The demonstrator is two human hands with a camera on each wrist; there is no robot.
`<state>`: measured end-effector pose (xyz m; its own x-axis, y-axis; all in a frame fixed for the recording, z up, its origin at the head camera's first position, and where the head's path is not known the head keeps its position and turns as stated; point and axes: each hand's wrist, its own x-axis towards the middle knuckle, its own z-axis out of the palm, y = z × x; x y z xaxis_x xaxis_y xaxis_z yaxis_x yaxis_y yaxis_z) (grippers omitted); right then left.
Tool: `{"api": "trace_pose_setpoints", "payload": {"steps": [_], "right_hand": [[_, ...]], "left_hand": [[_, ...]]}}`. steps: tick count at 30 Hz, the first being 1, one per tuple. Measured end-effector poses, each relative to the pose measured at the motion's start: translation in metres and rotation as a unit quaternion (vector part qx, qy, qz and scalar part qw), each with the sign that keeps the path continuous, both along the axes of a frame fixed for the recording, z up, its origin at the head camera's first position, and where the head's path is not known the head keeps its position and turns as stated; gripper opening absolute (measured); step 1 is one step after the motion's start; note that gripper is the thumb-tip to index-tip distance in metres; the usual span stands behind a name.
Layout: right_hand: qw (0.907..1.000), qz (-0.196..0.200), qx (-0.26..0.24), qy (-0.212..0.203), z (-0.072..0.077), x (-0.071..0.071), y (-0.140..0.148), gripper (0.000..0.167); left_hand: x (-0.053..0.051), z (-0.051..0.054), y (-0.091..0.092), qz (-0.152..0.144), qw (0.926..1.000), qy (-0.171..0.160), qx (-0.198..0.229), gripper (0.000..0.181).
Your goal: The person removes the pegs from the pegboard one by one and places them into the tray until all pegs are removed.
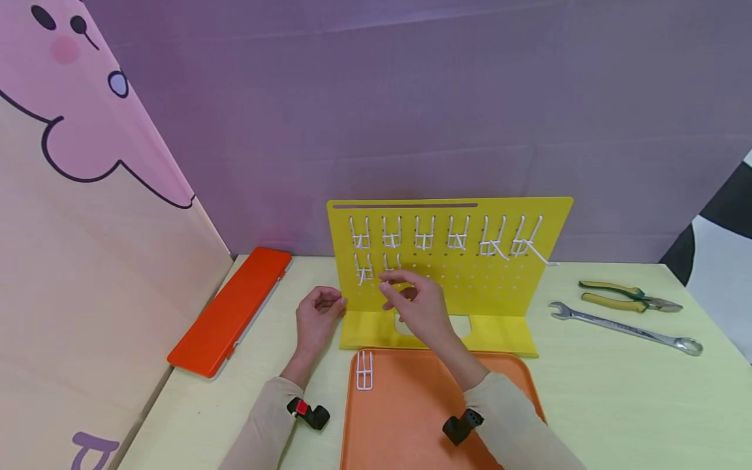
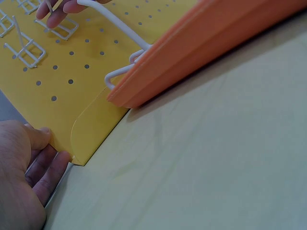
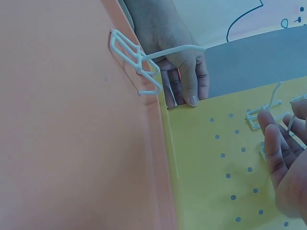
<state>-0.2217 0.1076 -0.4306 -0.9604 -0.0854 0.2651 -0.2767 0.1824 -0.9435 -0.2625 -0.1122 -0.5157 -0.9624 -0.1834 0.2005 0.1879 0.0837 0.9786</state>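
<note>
A yellow pegboard (image 1: 376, 297) stands upright on its base, with a full top row of white wire hooks (image 1: 424, 236) and a second row begun at the left. My right hand (image 1: 420, 303) pinches the prong of the second hook (image 1: 391, 260) in that lower row; its lower part is hidden behind the fingers in the head view. With thumb in front and fingers behind, my left hand (image 1: 316, 323) grips the board's left edge near the base. One loose white hook (image 3: 136, 52) lies at the far left corner of the orange tray (image 1: 399, 424).
Left of the board lies a long orange-red case (image 1: 232, 313). Pliers (image 1: 631, 297) with yellow-green handles and a steel wrench (image 1: 628, 328) lie to the right. A purple cloth backdrop (image 1: 411, 111) rises behind the table (image 1: 634, 405). The top right hook's prong sticks out furthest.
</note>
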Motion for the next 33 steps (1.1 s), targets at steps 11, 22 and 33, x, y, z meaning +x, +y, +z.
{"api": "trace_pose_setpoints", "payload": {"steps": [11,22,33], "right_hand": [[1.0,0.0,-0.003,0.002,-0.0022,0.0012,0.0032,0.026],[0.9999,-0.005,-0.005,0.012,-0.0026,0.0033,0.0026,0.022],[0.9993,0.005,-0.022,0.029,-0.0036,0.0046,0.0054,0.019]], "left_hand": [[0.0003,0.0017,-0.0001,0.002,1.0,-0.006,-0.003,0.015],[0.0003,0.0013,-0.0008,0.0,1.0,-0.009,0.001,0.014],[-0.0006,-0.0007,-0.001,0.001,1.0,-0.009,0.002,0.013]]}}
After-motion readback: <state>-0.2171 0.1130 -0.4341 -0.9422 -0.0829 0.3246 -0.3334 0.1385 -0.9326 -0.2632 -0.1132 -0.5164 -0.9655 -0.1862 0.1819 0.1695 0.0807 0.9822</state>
